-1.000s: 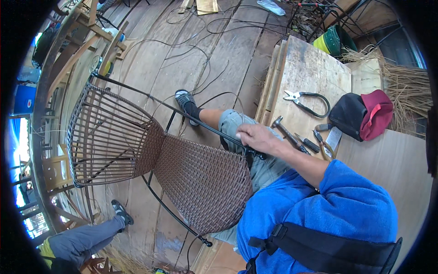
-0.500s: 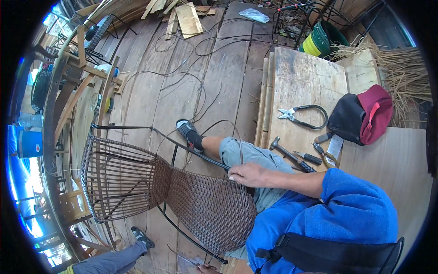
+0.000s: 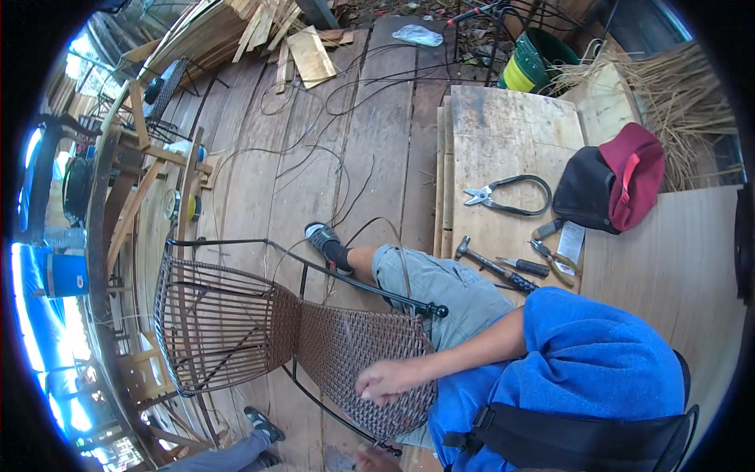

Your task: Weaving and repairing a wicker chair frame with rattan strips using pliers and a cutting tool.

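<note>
A chair (image 3: 358,334) with a brown woven seat, a slatted back and a black metal frame lies in front of me, its seat end at my lap. My right hand (image 3: 387,381) is closed above the weave near the seat's front; what its curled fingers hold, if anything, is hidden. At the lower picture edge, beside the end of the nearer frame bar, my left hand (image 3: 376,459) shows only in part and is blurred. A thin brown strand (image 3: 403,256) arches up from the seat's far edge over my leg.
Plywood sheets (image 3: 503,126) at the right carry snips (image 3: 507,195), a hammer (image 3: 491,263), a dark-handled tool (image 3: 523,267), pliers (image 3: 557,261) and a cap (image 3: 621,185). Loose strands (image 3: 346,157) trail over the plank floor. Another person's leg (image 3: 228,456) is at lower left.
My right hand has left the far frame bar and moved down over the seat. The bar's black knob now shows. My left hand has shifted slightly right; the view has tilted a little.
</note>
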Demonstrator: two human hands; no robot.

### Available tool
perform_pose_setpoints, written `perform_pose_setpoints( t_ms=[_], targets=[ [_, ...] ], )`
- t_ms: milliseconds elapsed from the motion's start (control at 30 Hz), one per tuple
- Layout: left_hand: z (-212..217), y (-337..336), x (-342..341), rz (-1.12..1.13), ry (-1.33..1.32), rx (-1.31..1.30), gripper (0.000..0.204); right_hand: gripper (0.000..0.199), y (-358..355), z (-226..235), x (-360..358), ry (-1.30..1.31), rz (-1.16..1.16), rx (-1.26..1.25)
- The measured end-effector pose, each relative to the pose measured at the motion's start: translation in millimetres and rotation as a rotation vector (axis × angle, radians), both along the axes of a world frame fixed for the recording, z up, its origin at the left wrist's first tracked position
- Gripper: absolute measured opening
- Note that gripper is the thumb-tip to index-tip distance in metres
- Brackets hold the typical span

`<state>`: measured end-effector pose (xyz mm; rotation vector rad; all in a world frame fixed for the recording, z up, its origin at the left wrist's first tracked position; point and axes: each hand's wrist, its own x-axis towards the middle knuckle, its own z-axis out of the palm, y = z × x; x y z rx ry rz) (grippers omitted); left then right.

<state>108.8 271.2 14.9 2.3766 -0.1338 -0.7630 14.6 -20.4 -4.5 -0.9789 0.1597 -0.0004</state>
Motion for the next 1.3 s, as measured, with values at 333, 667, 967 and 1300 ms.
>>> perform_pose_setpoints(
  t_ms=[333, 667, 967, 1300],
  targets=[
    [-21.1, -63.7, -66.4, -0.781, -0.866, 0.245, 0.090, 0.038, -93.2, -10.7, -137.4, 0.744, -0.310, -0.829],
    [40.6, -141.8, -67.5, -0.877, -0.966, 0.230, 0.057, 0.042, -90.8, 14.4, -71.5, 0.378, -0.615, -0.549],
    [140.7, -157.1, 47.3, -0.824, -1.319, -0.009, 0.047, 0.043, -134.6, 117.8, 3.3, 0.007, -0.468, -0.166],
    [242.0, -191.4, 171.6, -0.583, -1.413, 0.085, 0.034, 0.029, -204.9, -8.9, 18.9, 0.234, -0.631, -0.793]
  ],
)
